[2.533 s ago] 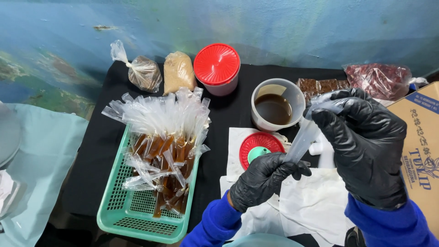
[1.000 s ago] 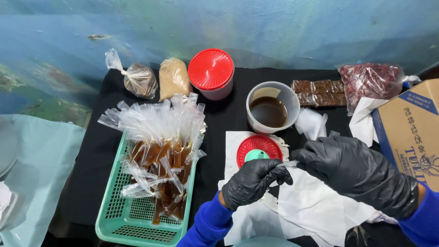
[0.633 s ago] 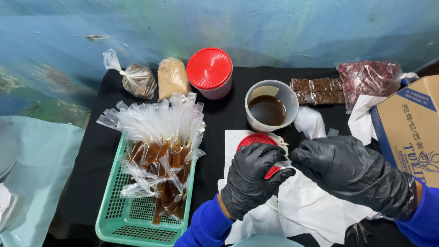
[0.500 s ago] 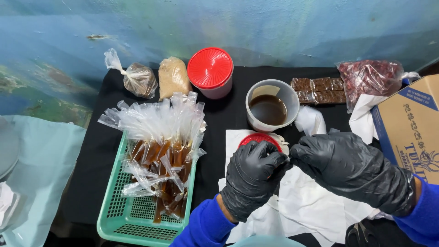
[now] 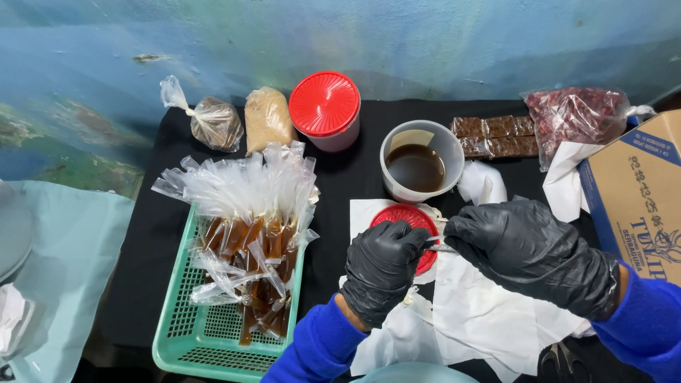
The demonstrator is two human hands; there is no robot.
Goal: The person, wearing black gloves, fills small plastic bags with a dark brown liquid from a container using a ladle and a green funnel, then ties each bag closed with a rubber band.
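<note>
Left hand (image 5: pixel 383 269) and right hand (image 5: pixel 528 252), both black-gloved, are seen meeting over the red lid (image 5: pixel 406 221) on the black worktop (image 5: pixel 340 177). A thin clear plastic piece (image 5: pixel 438 247) is pinched between closed fingertips of both. A cup of brown liquid (image 5: pixel 420 162) stands just behind; a green basket (image 5: pixel 202 333) of filled sachets lies left.

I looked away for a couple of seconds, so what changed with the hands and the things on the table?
The right hand dropped from up by the cup, where it held a clear plastic bag, down to the white paper. The left hand slid up over the red lid, hiding the green piece on it. Both hands now pinch something small between them. The basket of bags, the red-lidded tub and the box stayed put.
</note>
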